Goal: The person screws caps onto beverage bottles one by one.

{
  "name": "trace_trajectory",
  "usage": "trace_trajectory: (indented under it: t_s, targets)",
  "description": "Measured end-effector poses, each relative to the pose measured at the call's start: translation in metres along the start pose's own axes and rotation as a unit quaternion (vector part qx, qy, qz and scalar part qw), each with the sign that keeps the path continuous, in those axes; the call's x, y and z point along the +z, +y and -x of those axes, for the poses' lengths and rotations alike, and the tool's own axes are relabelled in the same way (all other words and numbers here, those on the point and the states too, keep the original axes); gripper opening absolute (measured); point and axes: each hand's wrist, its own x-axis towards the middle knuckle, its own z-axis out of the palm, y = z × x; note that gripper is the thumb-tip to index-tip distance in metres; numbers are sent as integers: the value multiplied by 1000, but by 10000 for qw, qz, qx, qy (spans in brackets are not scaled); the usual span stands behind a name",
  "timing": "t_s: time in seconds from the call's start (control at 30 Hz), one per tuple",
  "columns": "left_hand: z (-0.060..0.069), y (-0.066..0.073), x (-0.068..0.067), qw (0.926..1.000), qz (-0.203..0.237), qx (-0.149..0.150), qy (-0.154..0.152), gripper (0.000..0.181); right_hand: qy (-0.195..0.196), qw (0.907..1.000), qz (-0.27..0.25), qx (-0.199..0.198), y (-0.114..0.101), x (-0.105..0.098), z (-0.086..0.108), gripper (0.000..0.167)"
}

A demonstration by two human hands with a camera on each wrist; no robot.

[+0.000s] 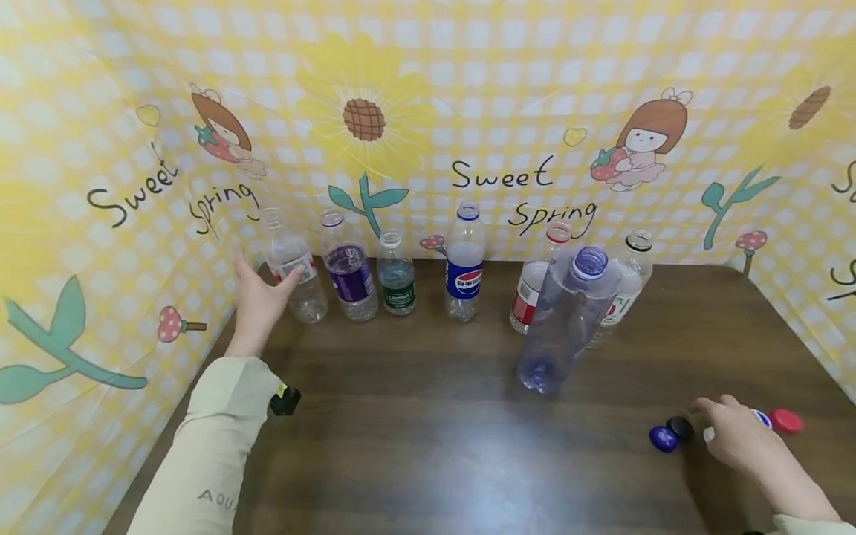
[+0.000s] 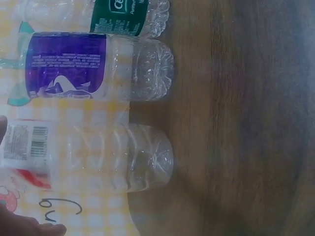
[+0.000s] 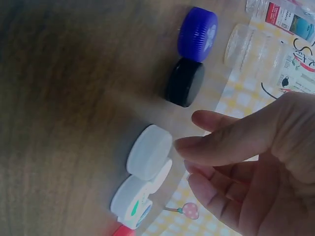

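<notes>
My left hand (image 1: 259,305) is at the leftmost clear bottle (image 1: 309,293), thumb in front of its label and fingers on the far left side. In the left wrist view the fingers (image 2: 29,226) stand apart from that bottle. My right hand (image 1: 742,435) hovers over a group of caps, holding nothing, its fingers loosely bent. In the right wrist view its thumb tip is beside a white cap (image 3: 150,152). A black cap (image 3: 186,81) and a blue cap (image 3: 197,34) lie just beyond. More white caps (image 3: 130,199) and a red cap (image 1: 786,420) lie on the other side.
Uncapped bottles stand along the back: purple-labelled (image 1: 351,282), green-labelled (image 1: 397,286), Pepsi (image 1: 464,279), red-labelled (image 1: 528,293) and one with a white label (image 1: 622,297). A tall purple-tinted bottle (image 1: 565,327) stands ahead of them. Patterned cloth (image 1: 428,89) walls the wooden table (image 1: 401,446).
</notes>
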Motion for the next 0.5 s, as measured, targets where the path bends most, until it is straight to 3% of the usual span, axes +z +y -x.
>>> trace_trajectory:
  t_s: [0.27,0.5]
  targets:
    - [-4,3,6,9999,-85,116,51,103,258,9994,78,217,6,7,4,32]
    - [-4,2,9,9997,-120,169,103,98,205,9989,184,379,11,9,6,29]
